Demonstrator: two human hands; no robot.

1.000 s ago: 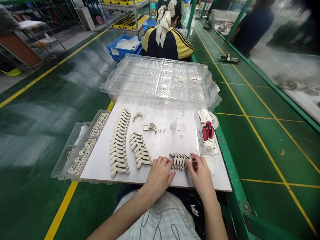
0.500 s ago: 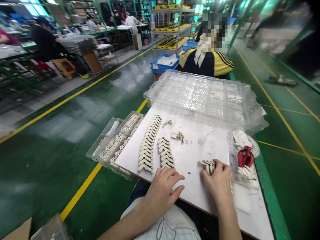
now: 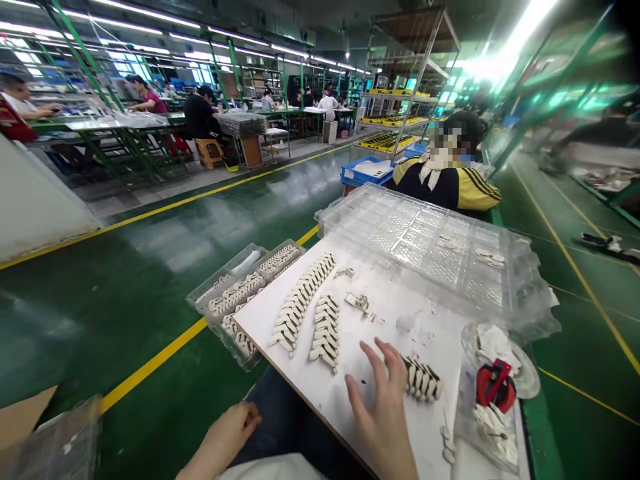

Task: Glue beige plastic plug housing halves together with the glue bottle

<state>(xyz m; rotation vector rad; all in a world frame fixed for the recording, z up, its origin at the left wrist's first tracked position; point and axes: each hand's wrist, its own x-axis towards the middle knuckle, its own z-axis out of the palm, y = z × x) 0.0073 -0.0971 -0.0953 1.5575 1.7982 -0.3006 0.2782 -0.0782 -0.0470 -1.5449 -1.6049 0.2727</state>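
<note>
My right hand [image 3: 383, 407] hovers over the white board [image 3: 320, 393], fingers spread and nothing in them. Right beside its fingertips lies a short row of pale, angled small parts [image 3: 424, 380]. A long curved row of such parts [image 3: 305, 300] and a shorter row [image 3: 325, 330] lie on the board's left side. My left hand [image 3: 233, 430] is off the board's front edge, by my lap, with its fingers curled in; I see nothing in it. Metal pieces [image 3: 357, 301] lie near the middle of the board.
Clear compartment trays [image 3: 425, 233] are stacked at the back of the board. Filled trays [image 3: 240, 293] stand at left, lower than the board. A red-and-black round tool [image 3: 495, 387] lies at right among white scraps. A co-worker [image 3: 445, 173] sits ahead.
My right hand has let go of the short row of parts and moved left, opening. My left hand has drawn back off the board and curled. The camera view has tilted up.
</note>
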